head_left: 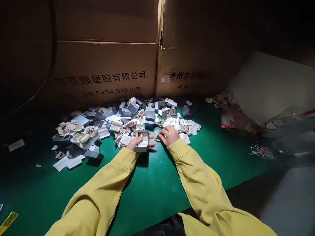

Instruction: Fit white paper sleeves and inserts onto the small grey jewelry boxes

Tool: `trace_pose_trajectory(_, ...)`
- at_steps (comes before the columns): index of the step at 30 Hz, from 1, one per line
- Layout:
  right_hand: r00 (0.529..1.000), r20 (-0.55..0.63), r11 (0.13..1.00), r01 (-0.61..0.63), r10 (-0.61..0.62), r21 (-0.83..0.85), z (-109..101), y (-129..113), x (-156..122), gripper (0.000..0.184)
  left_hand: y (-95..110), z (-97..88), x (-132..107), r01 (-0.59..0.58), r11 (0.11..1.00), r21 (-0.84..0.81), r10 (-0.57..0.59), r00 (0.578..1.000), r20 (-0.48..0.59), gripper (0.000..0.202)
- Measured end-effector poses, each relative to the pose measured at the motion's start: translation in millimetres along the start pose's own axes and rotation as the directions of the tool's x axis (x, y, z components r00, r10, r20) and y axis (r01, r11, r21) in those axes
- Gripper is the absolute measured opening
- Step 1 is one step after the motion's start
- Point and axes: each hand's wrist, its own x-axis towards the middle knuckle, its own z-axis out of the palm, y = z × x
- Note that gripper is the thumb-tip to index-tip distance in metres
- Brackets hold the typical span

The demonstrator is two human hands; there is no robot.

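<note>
A small grey jewellery box [143, 144] with its lid raised rests in my left hand [134, 143], thumb at its inner side and fingertips showing past its right edge. Just to the right, my right hand [169, 135] is at the front of the pile, fingers bent together over a small pale piece [157, 133]; what they grip is too small to make out. Around and behind both hands lie heaped grey-blue boxes [150, 117], some with lids up, mixed with white and cream inserts [115, 126].
Large printed cardboard cartons [105, 59] stand along the back of the green table [157, 190]. At the right lie a red-and-clear plastic packet [237, 121] and a pale board [275, 88]. A yellow strip [8, 223] lies near the left front corner.
</note>
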Motion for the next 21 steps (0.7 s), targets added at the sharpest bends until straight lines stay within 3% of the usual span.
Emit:
trace_pose_trajectory(3,0.978,-0.142,0.934,-0.099,0.156,0.343,1.3,-1.5,0.2,0.010,-0.5,-5.3,2.3,-0.005,0.999,-0.044,0.008,0.998,0.057,0.027)
trace_pose_trajectory(7,0.959,-0.131,0.725,-0.098,0.252,0.682,4.6,-4.0,-1.6,0.011,-0.8,-9.9,4.7,0.056,0.988,-0.147,-0.033,0.987,0.155,0.032)
trace_pose_trajectory(10,0.968,-0.142,0.692,-0.041,0.206,0.721,7.7,-5.1,-3.2,0.013,0.6,-6.7,1.8,0.167,0.966,-0.200,-0.123,0.969,0.214,0.033)
trace_pose_trajectory(12,0.976,-0.149,0.698,-0.005,0.160,0.716,9.4,-6.3,-3.9,0.013,1.7,-1.6,-2.1,0.206,0.955,-0.214,-0.168,0.969,0.181,0.032)
trace_pose_trajectory(17,0.985,-0.126,0.719,0.004,0.116,0.695,11.5,-13.3,-5.0,0.015,2.7,5.9,-7.3,0.117,0.978,-0.174,-0.123,0.992,-0.027,0.032)
trace_pose_trajectory(21,0.996,-0.059,0.805,-0.018,0.067,0.593,6.0,-12.8,-5.4,0.030,3.2,-1.3,0.7,0.025,0.998,-0.052,-0.032,0.990,-0.139,0.024)
